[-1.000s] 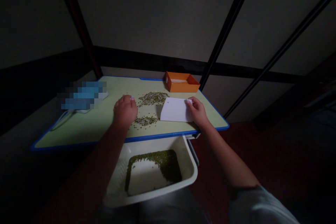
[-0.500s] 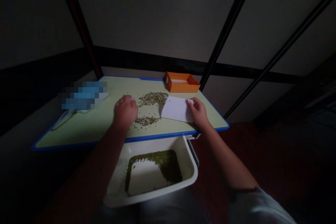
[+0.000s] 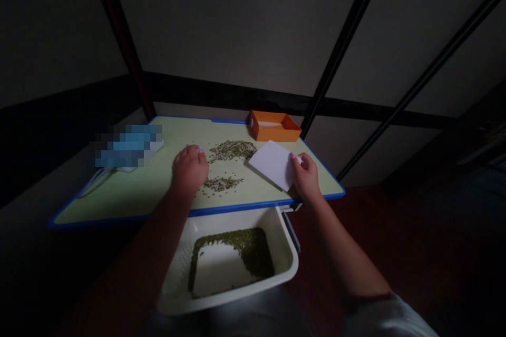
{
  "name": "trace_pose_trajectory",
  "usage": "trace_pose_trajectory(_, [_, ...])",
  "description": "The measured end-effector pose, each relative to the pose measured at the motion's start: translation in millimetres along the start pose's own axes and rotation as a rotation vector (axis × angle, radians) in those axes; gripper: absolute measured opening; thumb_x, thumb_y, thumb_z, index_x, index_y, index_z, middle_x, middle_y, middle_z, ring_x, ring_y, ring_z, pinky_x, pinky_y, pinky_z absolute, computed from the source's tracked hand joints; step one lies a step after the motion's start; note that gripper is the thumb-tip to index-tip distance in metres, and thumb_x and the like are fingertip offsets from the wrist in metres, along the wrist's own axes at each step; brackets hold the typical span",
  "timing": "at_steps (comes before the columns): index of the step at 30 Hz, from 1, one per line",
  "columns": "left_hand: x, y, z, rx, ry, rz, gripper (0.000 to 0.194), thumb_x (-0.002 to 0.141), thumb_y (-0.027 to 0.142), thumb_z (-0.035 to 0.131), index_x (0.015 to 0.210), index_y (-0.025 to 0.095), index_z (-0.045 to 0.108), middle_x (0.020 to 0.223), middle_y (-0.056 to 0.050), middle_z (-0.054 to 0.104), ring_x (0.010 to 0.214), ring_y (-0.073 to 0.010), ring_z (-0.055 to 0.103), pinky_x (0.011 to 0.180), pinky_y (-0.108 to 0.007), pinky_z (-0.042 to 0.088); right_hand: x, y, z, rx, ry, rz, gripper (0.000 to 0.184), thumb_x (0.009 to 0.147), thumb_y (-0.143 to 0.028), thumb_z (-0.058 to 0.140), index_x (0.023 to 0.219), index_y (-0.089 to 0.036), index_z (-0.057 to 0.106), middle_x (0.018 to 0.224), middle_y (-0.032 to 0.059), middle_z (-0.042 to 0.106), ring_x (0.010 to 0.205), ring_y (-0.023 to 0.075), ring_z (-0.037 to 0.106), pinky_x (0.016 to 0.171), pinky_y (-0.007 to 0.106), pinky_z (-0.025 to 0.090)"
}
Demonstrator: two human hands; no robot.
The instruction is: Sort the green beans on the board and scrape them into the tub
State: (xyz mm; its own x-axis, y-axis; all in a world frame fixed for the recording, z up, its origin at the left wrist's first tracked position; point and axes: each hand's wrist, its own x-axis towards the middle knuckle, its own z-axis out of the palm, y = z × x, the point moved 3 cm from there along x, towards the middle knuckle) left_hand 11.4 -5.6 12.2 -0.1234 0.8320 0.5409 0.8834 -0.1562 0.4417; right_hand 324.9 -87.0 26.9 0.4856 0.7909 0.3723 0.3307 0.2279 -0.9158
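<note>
My right hand (image 3: 305, 175) pinches a white card (image 3: 272, 164) by its right edge, thumb on top. The card is tilted just above the table, its left corner beside a pile of small green and pale seeds or grains (image 3: 233, 150). My left hand (image 3: 190, 168) is closed with its fingers curled, low over the table left of the piles; what it holds, if anything, is hidden. A smaller scatter of the same grains (image 3: 221, 184) lies nearer the front edge. Below that edge, a white plastic bin (image 3: 282, 263) holds many green grains, banked toward its right side.
The pale green table (image 3: 130, 195) has a blue rim. An orange open box (image 3: 276, 132) stands at its back right. A blurred blue object (image 3: 130, 146) with a white cable lies at the left. Dark panelled walls rise behind; the floor is reddish.
The white card has moved slightly right and turned, its left edge drawing back from the grains. My right hand has shifted right with it. My left hand has hardly moved.
</note>
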Motion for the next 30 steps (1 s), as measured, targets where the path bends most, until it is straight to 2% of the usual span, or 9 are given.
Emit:
trace_pose_trajectory(6, [0, 2, -1.9, -0.003, -0.023, 0.005, 0.045, 0.096, 0.03, 0.03, 0.113, 0.009, 0.065, 0.118, -0.026, 0.071, 0.118, -0.0349, 0.065, 0.11, -0.05, 0.044, -18, -2, 9, -0.064, -0.049, -0.03, 0.04, 0.083, -0.058, 0.059, 0.067, -0.026, 0.042, 0.053, -0.0086, 0.035, 0.051, 0.0117, 0.032, 0.049, 0.026, 0.022])
trace_pose_trajectory(11, [-1, 1, -2.1, -0.031, -0.011, 0.012, 0.042, 0.095, 0.029, 0.031, 0.112, 0.011, 0.065, 0.116, -0.025, 0.071, 0.118, -0.0361, 0.064, 0.109, -0.054, 0.044, -20, -7, 18, -0.158, -0.075, -0.03, 0.033, 0.085, -0.046, 0.057, 0.064, -0.026, 0.043, 0.052, -0.0089, 0.035, 0.051, 0.0119, 0.033, 0.051, 0.027, 0.022])
trace_pose_trajectory(18, [-1, 0, -0.4, -0.031, 0.008, 0.004, 0.038, 0.096, 0.029, 0.034, 0.11, 0.014, 0.065, 0.117, -0.021, 0.072, 0.118, -0.0323, 0.065, 0.112, -0.05, 0.043, -21, -11, 4, -0.272, 0.016, 0.005, 0.032, 0.087, -0.036, 0.057, 0.062, -0.027, 0.04, 0.048, -0.0092, 0.034, 0.049, 0.0125, 0.032, 0.051, 0.03, 0.02])
trace_pose_trajectory(22, [-2, 0, -0.7, -0.013, 0.004, 0.016, 0.04, 0.096, 0.029, 0.031, 0.11, 0.013, 0.065, 0.116, -0.023, 0.072, 0.117, -0.0326, 0.064, 0.111, -0.049, 0.043, -21, -5, -14, -0.301, 0.119, -0.022, 0.033, 0.088, -0.039, 0.057, 0.062, -0.027, 0.04, 0.047, -0.0081, 0.036, 0.048, 0.0134, 0.032, 0.052, 0.031, 0.02])
trace_pose_trajectory(26, [-2, -2, 0.6, -0.008, 0.009, 0.022, 0.04, 0.096, 0.03, 0.031, 0.109, 0.015, 0.065, 0.114, -0.021, 0.072, 0.117, -0.0327, 0.064, 0.11, -0.049, 0.044, -20, -4, -28, -0.3, 0.228, -0.083, 0.038, 0.088, -0.05, 0.059, 0.063, -0.028, 0.04, 0.048, -0.0074, 0.037, 0.049, 0.0138, 0.032, 0.052, 0.032, 0.02])
trace_pose_trajectory(28, [-2, -2, 1.4, -0.019, 0.014, 0.03, 0.038, 0.096, 0.031, 0.033, 0.109, 0.016, 0.065, 0.113, -0.02, 0.072, 0.117, -0.0326, 0.064, 0.11, -0.05, 0.044, -20, -6, -28, -0.257, 0.224, -0.089, 0.041, 0.088, -0.057, 0.059, 0.066, -0.027, 0.042, 0.05, -0.0075, 0.037, 0.05, 0.0136, 0.031, 0.051, 0.031, 0.02])
trace_pose_trajectory(30, [-1, -2, 1.7, -0.026, 0.015, 0.035, 0.039, 0.096, 0.03, 0.033, 0.109, 0.016, 0.066, 0.113, -0.02, 0.072, 0.118, -0.0325, 0.063, 0.111, -0.05, 0.043, -22, -8, -23, -0.188, 0.148, -0.062, 0.043, 0.088, -0.062, 0.057, 0.068, -0.027, 0.045, 0.052, -0.008, 0.036, 0.049, 0.013, 0.03, 0.049, 0.03, 0.019])
